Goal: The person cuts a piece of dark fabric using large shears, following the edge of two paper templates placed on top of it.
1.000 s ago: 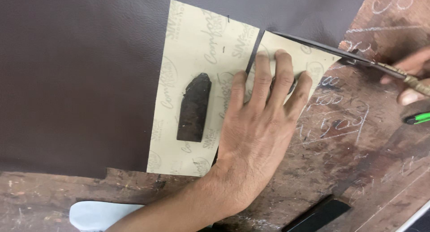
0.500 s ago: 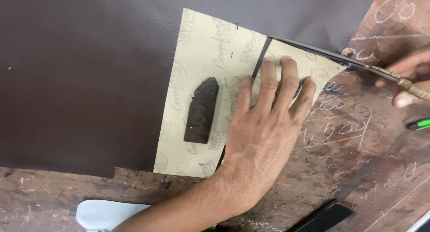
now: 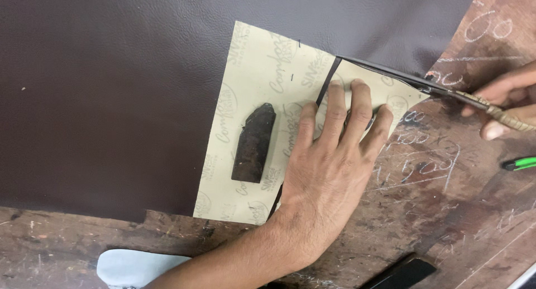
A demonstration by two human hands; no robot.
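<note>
Two hands on this cut. Biggest first: dark brown leather sheet (image 3: 111, 99) spread over the scarred wooden bench (image 3: 435, 222). On it lies the beige card pattern (image 3: 262, 71), pinned by a dark stone weight (image 3: 254, 144). My left hand (image 3: 329, 172) lies flat, fingers spread, on the pattern's right piece. My right hand (image 3: 502, 102) is clamped on the knife (image 3: 402, 77) at the top edge. I'd judge firm pressure beside the blade keeps the line true.
</note>
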